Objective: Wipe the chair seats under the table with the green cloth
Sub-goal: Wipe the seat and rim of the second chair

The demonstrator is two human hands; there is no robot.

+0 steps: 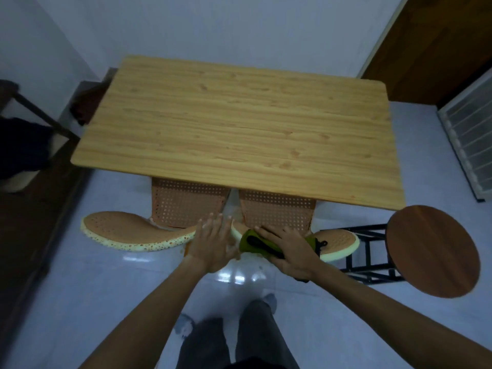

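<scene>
Two orange perforated chairs are tucked under a light wooden table [234, 123]. The left chair's seat [186, 202] and curved backrest [133, 231] show below the table's near edge, as do the right chair's seat [277, 209] and backrest [338, 242]. My right hand [290, 249] presses a crumpled green cloth [253, 242] on the top of the right chair's backrest. My left hand [213, 238] lies flat with fingers spread on the inner end of the left chair's backrest, holding nothing.
A round dark wooden stool [431, 249] on a black metal frame stands at the right, close to the right chair. A white louvred panel [468, 134] leans at the far right. Dark furniture [24, 145] lines the left wall. My legs [239, 339] stand on glossy tile.
</scene>
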